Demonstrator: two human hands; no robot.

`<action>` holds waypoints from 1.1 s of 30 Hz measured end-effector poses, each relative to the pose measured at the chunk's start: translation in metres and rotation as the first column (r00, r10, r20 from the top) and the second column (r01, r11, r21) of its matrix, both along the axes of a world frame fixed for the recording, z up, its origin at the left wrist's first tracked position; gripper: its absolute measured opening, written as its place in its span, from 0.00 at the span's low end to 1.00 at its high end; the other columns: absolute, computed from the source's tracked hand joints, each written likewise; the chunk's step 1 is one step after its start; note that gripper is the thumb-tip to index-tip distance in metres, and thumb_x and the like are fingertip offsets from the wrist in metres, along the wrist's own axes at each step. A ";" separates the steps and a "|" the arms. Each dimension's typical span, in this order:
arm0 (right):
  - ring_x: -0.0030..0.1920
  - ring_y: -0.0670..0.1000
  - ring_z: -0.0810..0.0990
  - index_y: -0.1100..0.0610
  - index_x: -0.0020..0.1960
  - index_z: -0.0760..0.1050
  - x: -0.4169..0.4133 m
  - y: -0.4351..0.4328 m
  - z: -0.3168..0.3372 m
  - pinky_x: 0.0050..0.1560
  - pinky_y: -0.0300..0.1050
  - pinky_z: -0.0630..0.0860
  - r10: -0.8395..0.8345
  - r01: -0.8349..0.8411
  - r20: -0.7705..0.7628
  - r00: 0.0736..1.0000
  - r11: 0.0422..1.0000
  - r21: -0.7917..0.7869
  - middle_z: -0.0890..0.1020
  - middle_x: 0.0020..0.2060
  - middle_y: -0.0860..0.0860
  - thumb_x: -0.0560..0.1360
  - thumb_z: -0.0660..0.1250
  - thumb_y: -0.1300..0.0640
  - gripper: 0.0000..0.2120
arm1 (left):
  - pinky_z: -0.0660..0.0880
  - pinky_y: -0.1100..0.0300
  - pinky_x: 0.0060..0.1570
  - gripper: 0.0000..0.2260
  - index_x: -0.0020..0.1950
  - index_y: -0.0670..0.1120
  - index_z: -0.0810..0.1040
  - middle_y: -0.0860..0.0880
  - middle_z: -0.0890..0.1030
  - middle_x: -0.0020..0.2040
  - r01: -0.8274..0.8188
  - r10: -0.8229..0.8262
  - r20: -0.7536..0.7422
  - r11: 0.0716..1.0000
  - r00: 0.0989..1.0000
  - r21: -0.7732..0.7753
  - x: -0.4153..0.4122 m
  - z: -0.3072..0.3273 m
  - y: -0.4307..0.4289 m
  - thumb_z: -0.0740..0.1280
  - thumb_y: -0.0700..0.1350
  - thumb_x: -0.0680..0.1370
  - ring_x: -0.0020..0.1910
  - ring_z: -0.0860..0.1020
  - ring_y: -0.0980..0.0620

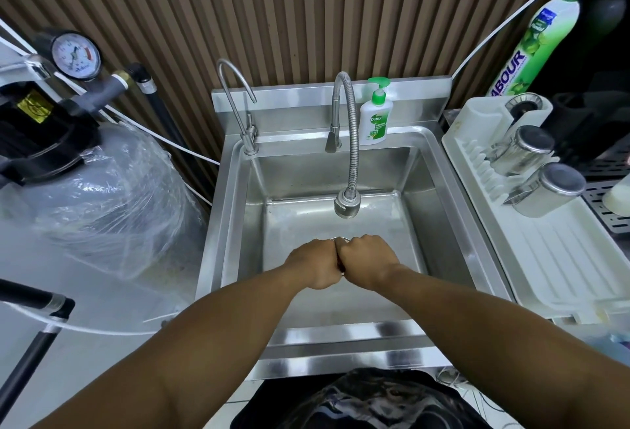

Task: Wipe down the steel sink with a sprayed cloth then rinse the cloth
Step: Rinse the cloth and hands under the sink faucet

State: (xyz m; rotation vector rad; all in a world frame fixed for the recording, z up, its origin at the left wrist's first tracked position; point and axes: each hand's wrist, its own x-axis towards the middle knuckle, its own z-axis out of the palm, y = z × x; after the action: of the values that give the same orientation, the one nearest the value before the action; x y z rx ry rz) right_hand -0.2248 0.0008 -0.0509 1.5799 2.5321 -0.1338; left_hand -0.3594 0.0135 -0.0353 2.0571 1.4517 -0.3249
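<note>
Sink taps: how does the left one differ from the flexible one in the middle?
1. The left tap is a thin, smooth, rigid gooseneck; the middle tap is a thicker ribbed flexible hose.
2. The left tap ends in a plain narrow spout high above the sink ledge; the middle tap ends in a wide spray head low over the basin, just beyond the hands.

Both are silver metal, mounted on the back ledge.

Both forearms are bare, no sleeves, watch or rings visible, down to the left hand (315,265) and right hand (366,259). A dark glossy garment (361,401) shows at bottom centre.
</note>
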 end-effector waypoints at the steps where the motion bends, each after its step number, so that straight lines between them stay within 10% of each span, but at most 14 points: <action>1: 0.41 0.61 0.82 0.61 0.56 0.74 0.002 0.001 -0.002 0.37 0.46 0.64 0.045 -0.045 -0.003 0.999 0.997 0.069 0.84 0.44 0.56 0.73 0.66 0.61 0.12 | 0.71 0.57 0.38 0.10 0.36 0.54 0.65 0.52 0.73 0.36 -0.007 0.008 0.027 0.999 1.000 -0.041 0.001 -0.001 0.001 0.62 0.44 0.76 0.40 0.75 0.46; 5: 0.15 0.56 0.69 0.59 0.35 0.74 0.012 0.003 -0.005 0.25 0.37 0.55 0.087 -0.087 0.002 0.996 0.990 0.109 0.73 0.19 0.50 0.47 0.79 0.62 0.20 | 0.67 0.59 0.31 0.02 0.42 0.47 0.71 0.50 0.74 0.34 -0.084 0.115 0.127 0.971 0.985 -0.226 0.006 -0.001 0.004 0.63 0.42 0.74 0.31 0.71 0.50; 12: 0.18 0.56 0.73 0.60 0.39 0.75 0.018 0.008 0.000 0.21 0.39 0.58 0.218 -0.205 -0.030 0.975 0.951 0.231 0.75 0.22 0.52 0.53 0.81 0.59 0.20 | 0.54 0.64 0.26 0.09 0.41 0.48 0.67 0.50 0.60 0.27 -0.265 0.394 0.064 0.720 0.917 -0.641 0.009 0.017 0.007 0.65 0.40 0.77 0.24 0.56 0.53; 18: 0.22 0.57 0.76 0.59 0.40 0.76 0.017 0.013 -0.003 0.23 0.40 0.59 0.185 -0.168 -0.037 0.982 0.945 0.281 0.78 0.25 0.52 0.56 0.81 0.56 0.18 | 0.54 0.64 0.25 0.11 0.38 0.48 0.67 0.51 0.62 0.27 -0.310 0.431 0.014 0.671 0.902 -0.674 0.009 0.021 0.011 0.66 0.40 0.77 0.23 0.56 0.54; 21: 0.42 0.61 0.81 0.56 0.51 0.76 0.008 0.008 0.010 0.36 0.45 0.66 -0.008 0.004 -0.096 0.995 0.999 -0.038 0.83 0.41 0.55 0.72 0.69 0.55 0.10 | 0.61 0.62 0.27 0.08 0.40 0.45 0.70 0.48 0.69 0.30 -0.232 0.288 0.065 0.868 0.955 -0.439 0.004 0.019 0.010 0.67 0.42 0.76 0.26 0.64 0.51; 24: 0.37 0.57 0.74 0.57 0.37 0.72 -0.002 0.006 0.015 0.34 0.44 0.65 -0.400 0.209 -0.252 0.881 0.807 -0.552 0.75 0.33 0.54 0.73 0.62 0.63 0.06 | 0.68 0.55 0.36 0.08 0.52 0.44 0.69 0.43 0.79 0.45 0.016 -0.010 -0.072 0.996 0.997 0.089 -0.003 0.018 0.001 0.65 0.45 0.76 0.39 0.75 0.44; 28: 0.28 0.49 0.60 0.57 0.40 0.71 0.002 0.007 0.024 0.27 0.39 0.55 -0.787 0.084 -0.257 0.561 0.362 -0.928 0.65 0.29 0.52 0.73 0.63 0.67 0.07 | 0.70 0.52 0.38 0.14 0.56 0.43 0.72 0.43 0.77 0.51 0.268 -0.224 -0.151 0.738 0.963 0.619 -0.017 0.005 -0.007 0.71 0.42 0.73 0.46 0.76 0.42; 33: 0.26 0.46 0.56 0.54 0.34 0.64 0.000 0.005 0.027 0.22 0.36 0.53 -0.888 -0.130 -0.185 0.421 0.143 -0.981 0.60 0.27 0.49 0.75 0.64 0.69 0.16 | 0.72 0.56 0.29 0.18 0.53 0.43 0.80 0.45 0.79 0.47 0.337 -0.361 -0.113 0.651 0.926 0.680 -0.026 -0.002 -0.005 0.77 0.41 0.65 0.43 0.77 0.45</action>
State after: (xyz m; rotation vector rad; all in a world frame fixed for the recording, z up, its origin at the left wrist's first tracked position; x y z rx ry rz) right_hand -0.2247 0.0054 -0.0238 1.6726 1.1705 -2.4786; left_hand -0.3856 0.0085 -0.0368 2.9502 1.2438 0.1509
